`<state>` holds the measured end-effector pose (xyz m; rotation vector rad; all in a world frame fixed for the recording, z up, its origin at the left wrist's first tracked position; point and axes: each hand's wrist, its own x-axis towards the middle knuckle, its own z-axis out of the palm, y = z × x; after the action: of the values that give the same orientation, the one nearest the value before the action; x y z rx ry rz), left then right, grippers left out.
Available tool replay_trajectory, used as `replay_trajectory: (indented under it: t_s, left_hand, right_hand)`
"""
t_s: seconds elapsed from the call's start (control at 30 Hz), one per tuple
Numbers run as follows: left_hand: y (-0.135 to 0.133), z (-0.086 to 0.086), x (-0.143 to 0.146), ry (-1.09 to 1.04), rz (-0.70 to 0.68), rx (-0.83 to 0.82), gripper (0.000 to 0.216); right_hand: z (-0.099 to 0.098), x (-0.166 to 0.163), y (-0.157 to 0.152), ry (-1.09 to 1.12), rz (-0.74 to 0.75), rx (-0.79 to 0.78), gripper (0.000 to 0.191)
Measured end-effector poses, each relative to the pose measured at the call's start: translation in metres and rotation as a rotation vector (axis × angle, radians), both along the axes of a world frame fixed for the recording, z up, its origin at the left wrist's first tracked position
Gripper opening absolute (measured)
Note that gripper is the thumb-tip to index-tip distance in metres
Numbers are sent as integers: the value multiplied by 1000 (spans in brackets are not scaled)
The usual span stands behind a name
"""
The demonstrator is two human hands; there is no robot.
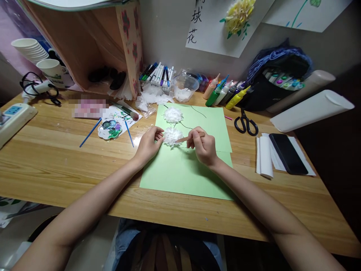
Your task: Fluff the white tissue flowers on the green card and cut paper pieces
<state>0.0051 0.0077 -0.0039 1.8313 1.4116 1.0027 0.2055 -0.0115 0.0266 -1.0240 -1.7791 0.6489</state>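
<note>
In our right hand [204,146] we grip a thin brown stick [184,139], its tip at the white ruffled flower [173,136] just left of that hand. Our left hand [150,142] curls beside the flower; we cannot tell whether it pinches. We seem to be adjusting petals; the next move calls for light, steady pressure.

At the bottom centre of the frame we see blue denim [123,230] on either side of a black garment [134,252] with brown lengthwise bands [169,252], its finer details lost in shadow. Lower left and lower right, we find both forearms [98,199] bare.
</note>
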Motion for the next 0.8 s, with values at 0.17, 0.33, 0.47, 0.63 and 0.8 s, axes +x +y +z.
replay_trajectory:
  t_s: [0.17, 0.33, 0.47, 0.63, 0.8]
  left_hand:
    - [0, 0, 0, 8, -6, 6, 17]
    - [0, -1, 0, 8, -7, 11, 17]
    - [1, -2, 0, -1, -12, 18, 17]
    - [1, -4, 0, 2, -10, 23, 17]
    - [1, -3, 0, -2, -12, 23, 17]
  right_hand:
    - [-1, -6, 6, -103, 17, 64, 36]
    - [10, -20, 15, -242, 8, 32, 32]
    - [19, -29, 21, -308, -5, 32, 28]
    - [29, -25, 19, -269, 5, -41, 31]
    - [31, -19, 11, -179, 15, -37, 36]
